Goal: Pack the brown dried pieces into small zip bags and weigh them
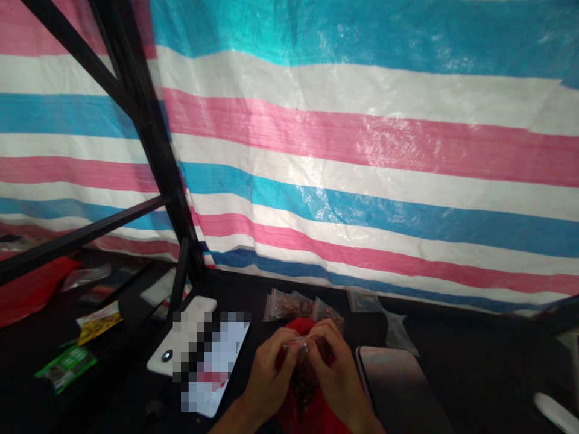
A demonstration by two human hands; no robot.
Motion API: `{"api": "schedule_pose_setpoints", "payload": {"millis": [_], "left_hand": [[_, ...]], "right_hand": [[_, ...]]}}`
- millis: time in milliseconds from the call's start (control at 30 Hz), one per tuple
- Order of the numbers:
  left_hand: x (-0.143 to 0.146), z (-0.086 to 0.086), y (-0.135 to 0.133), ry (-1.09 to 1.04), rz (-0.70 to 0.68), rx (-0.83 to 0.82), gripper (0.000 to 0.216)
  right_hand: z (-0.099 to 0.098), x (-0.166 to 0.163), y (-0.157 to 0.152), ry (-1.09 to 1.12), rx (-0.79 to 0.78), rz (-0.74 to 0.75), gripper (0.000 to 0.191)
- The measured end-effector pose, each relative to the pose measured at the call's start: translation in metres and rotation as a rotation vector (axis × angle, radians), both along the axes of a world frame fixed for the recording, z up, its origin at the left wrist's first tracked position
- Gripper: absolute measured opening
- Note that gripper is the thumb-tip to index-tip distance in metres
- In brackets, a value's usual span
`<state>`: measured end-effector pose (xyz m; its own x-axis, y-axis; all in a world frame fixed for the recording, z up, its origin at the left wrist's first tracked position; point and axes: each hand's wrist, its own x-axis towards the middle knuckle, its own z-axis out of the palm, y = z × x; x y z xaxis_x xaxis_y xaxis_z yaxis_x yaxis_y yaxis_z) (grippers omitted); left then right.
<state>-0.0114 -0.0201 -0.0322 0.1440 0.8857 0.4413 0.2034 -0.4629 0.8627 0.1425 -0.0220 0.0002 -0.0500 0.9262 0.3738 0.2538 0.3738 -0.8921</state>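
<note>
My left hand [271, 369] and my right hand [335, 369] meet at the bottom middle, thumbs and fingers pinched on the top edge of a small clear zip bag [299, 342]. Dark brown bits show below the hands, dim and partly covered by them. A red bag or cloth [332, 417] lies under and behind the hands. Just beyond them, small zip bags filled with brown pieces [289, 305] rest on the black surface [488, 367]. Two flat clear bags [364, 301] lie to their right.
A dark-screened phone or tablet [398, 383] lies beside my right hand. Left of my hands are a white device [205, 305] and a partly blurred-out pale item [236, 346]. Green [67, 364] and yellow [100, 321] packets lie farther left, past a black metal frame [156, 144]. A striped sheet [362, 138] hangs behind.
</note>
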Motion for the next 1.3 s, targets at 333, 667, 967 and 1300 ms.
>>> {"api": "schedule_pose_setpoints", "payload": {"millis": [333, 667, 967, 1300], "left_hand": [[0.001, 0.001, -0.001, -0.008, 0.087, 0.118, 0.016], [0.0, 0.007, 0.001, -0.081, 0.073, 0.322, 0.019], [-0.005, 0.0, 0.006, 0.17, 0.222, 0.217, 0.025], [0.002, -0.007, 0.014, 0.155, 0.219, -0.014, 0.032]], "right_hand": [[0.003, -0.004, -0.004, -0.027, -0.006, 0.041, 0.015], [0.01, -0.001, -0.004, -0.077, -0.004, 0.138, 0.012], [0.02, 0.049, 0.011, 0.167, 0.102, -0.429, 0.024], [0.009, 0.044, 0.015, -0.381, 0.045, -0.229, 0.022]]}}
